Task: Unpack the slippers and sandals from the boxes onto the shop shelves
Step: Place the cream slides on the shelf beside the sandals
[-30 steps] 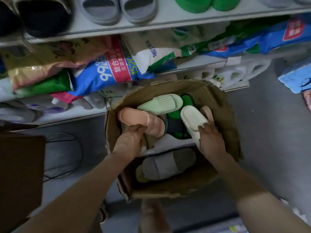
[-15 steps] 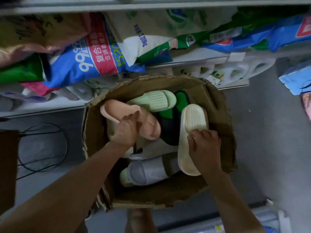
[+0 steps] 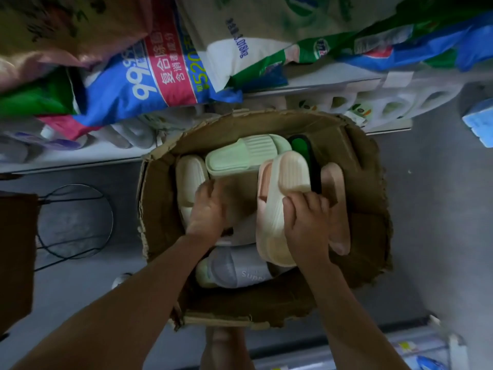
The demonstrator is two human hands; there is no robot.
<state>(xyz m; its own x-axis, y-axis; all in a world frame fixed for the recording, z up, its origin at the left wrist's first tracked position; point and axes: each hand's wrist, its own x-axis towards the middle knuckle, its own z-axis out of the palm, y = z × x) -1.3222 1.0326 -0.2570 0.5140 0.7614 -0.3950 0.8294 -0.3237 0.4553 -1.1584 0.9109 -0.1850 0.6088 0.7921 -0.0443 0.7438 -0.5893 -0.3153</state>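
Observation:
An open cardboard box (image 3: 160, 209) stands on the floor below me, with several slippers inside. My right hand (image 3: 306, 225) grips a cream slipper (image 3: 277, 222) standing on edge, with a pink slipper (image 3: 262, 182) pressed against its left side. My left hand (image 3: 208, 212) reaches down into the box beside another cream slipper (image 3: 189, 180); its fingertips are hidden. A light green slipper (image 3: 245, 156) lies across the top. A grey slipper (image 3: 234, 268) lies at the near end, a second pink slipper (image 3: 337, 209) at the right, and a green and black slipper (image 3: 304, 148) is behind.
White shop shelves (image 3: 333, 78) behind the box carry stacked detergent bags (image 3: 149, 76) and packed white slippers (image 3: 400, 102). A wire ring (image 3: 74, 220) lies on the grey floor at left beside a brown box (image 3: 16, 249). A blue pack (image 3: 480, 124) is at right.
The pink slipper left my left hand and now leans against the cream slipper that my right hand holds tipped on edge. My left hand dropped lower into the box. The camera moved closer.

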